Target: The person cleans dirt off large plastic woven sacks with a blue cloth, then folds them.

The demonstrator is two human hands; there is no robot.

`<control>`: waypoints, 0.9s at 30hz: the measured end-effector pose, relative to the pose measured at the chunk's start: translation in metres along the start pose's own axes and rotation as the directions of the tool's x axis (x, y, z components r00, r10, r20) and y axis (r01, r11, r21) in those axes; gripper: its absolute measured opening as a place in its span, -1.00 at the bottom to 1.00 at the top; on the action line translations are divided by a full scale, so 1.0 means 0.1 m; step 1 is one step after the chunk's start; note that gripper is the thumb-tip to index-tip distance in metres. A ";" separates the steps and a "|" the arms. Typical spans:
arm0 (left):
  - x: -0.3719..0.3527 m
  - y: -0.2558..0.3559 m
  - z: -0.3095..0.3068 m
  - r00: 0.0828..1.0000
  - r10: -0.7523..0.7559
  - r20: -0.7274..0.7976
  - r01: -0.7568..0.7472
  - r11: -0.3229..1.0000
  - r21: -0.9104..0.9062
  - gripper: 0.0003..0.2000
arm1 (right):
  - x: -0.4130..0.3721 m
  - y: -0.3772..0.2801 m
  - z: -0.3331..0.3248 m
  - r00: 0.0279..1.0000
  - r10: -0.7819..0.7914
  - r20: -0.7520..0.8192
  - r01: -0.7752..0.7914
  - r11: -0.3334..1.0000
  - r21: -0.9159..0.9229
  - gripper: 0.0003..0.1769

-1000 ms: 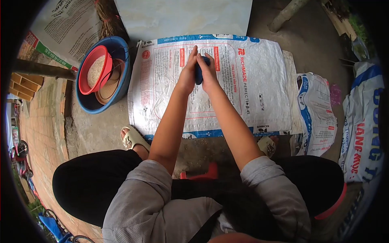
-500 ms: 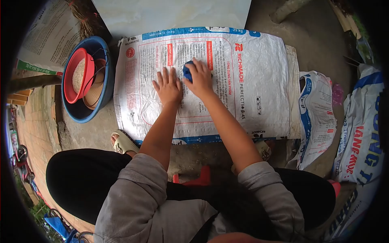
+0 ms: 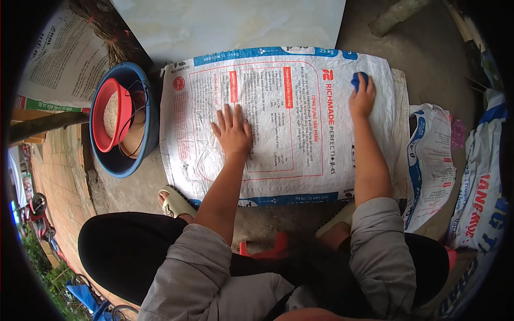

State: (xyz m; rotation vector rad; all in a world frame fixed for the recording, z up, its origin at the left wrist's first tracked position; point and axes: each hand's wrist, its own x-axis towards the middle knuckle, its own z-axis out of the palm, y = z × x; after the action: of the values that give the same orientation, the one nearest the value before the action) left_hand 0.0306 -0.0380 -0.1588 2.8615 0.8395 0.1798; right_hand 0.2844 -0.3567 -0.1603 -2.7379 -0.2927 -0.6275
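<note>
A: ok so what were the two hands doing here?

B: the left hand (image 3: pixel 233 131) was palm down with its fingers spread, flat on a big white plastic sack with blue borders and red and black print (image 3: pixel 278 134), a bit left of the middle. The right hand (image 3: pixel 362 100) was well apart from it, fingers bent over and closed on a crumpled dark blue cloth-like bundle (image 3: pixel 355 81)

A: and where was that blue bundle exactly?

B: far right part of the sack, just right of the red logo, with a bit poking out past the fingers. The palm side was hidden tho, so couldn't tell how much was tucked under

A: anything else around?

B: yeah, on the left was a round blue plastic tub (image 3: pixel 123 170) with a red plastic bowl (image 3: pixel 124 107) of pale grain (image 3: pixel 110 115) inside. A smooth pale marbled slab (image 3: pixel 230 27) was at the far side
</note>
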 end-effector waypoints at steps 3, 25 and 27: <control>0.00 -0.01 0.00 1.000 -0.002 0.004 0.002 1.000 -0.008 -0.47 | 0.13 0.33 0.02 0.918 0.396 -0.035 -0.383 0.904 0.188 -0.41; 0.02 -0.02 0.02 1.000 0.007 0.006 -0.007 1.000 -0.020 -0.48 | -0.24 0.88 -0.09 0.979 0.144 -0.143 -0.150 0.988 -0.030 -0.29; 0.01 0.01 0.01 1.000 0.007 0.000 -0.007 1.000 -0.027 -0.48 | -0.27 0.83 -0.13 0.950 0.219 -0.222 -0.218 0.975 0.030 -0.28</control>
State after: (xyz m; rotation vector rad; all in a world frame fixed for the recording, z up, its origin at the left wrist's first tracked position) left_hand 0.0325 -0.0381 -0.1600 2.8401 0.8210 0.1899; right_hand 0.2779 -0.4421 -0.1826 -2.6114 0.0623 -0.8598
